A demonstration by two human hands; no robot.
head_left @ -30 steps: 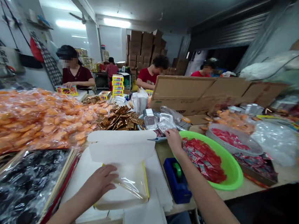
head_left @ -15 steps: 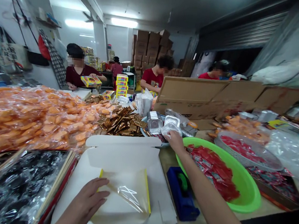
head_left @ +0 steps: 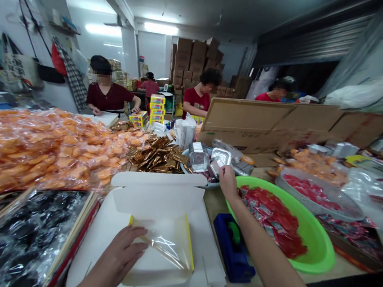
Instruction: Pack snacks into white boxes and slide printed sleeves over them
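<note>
- The clear plastic tray (head_left: 215, 166) sits over the bowl (head_left: 212, 185), ahead and to the right of the open white box (head_left: 162, 201); its long axis is hard to tell.
- The right hand (head_left: 227, 179) is nearer, fingertips pinched at the tray's right edge.
- The left hand (head_left: 122, 249), loosely spread and grasping nothing, rests at the left of the box's clear window (head_left: 168, 245), well apart from the tray.

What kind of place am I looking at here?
Probably a small packing workshop: brown cartons are piled at the back, yellow boxes stand stacked on the worktable, and an open white box lies near a heap of wrapped orange pieces.
</note>
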